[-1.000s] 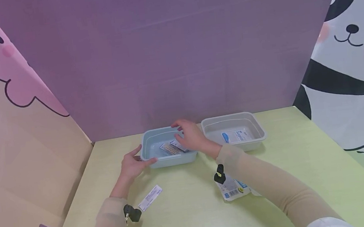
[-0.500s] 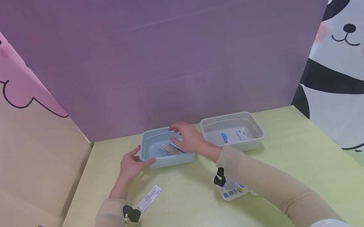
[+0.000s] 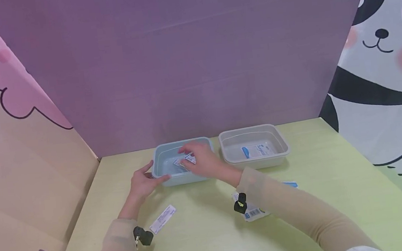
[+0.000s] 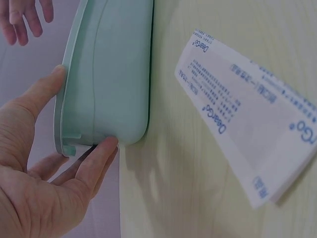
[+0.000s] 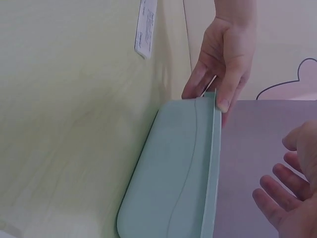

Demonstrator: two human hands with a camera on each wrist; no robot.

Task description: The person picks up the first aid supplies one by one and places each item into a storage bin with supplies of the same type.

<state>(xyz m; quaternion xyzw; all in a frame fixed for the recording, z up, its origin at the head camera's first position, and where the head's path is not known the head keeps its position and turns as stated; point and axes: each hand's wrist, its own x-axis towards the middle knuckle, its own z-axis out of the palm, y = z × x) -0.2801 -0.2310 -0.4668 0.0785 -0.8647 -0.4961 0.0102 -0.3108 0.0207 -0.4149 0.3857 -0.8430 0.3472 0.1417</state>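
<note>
My left hand [image 3: 143, 184] grips the left end of a light blue plastic bin [image 3: 182, 179] at the back of the table. In the left wrist view its thumb lies on the bin's rim [image 4: 60, 109], with the fingers against the end wall. Over the bin's right half, my right hand [image 3: 202, 160] hovers with loosely bent fingers and holds nothing. The right wrist view shows these fingers [image 5: 280, 191] apart above the rim. Small flat packets [image 3: 190, 158] lie in the bin, partly hidden by the right hand.
To the right stands a grey bin [image 3: 285, 153] with a white and blue "Surgical" packet [image 3: 257, 150] inside. A printed white paper packet [image 3: 163, 219] lies front left. A white and blue pouch [image 3: 256, 213] is partly under my right forearm. A purple wall [image 3: 194, 60] rises behind.
My right hand has shifted left and lower over the light blue bin, now covering more of the packets. The left hand keeps its grip on the bin's end.
</note>
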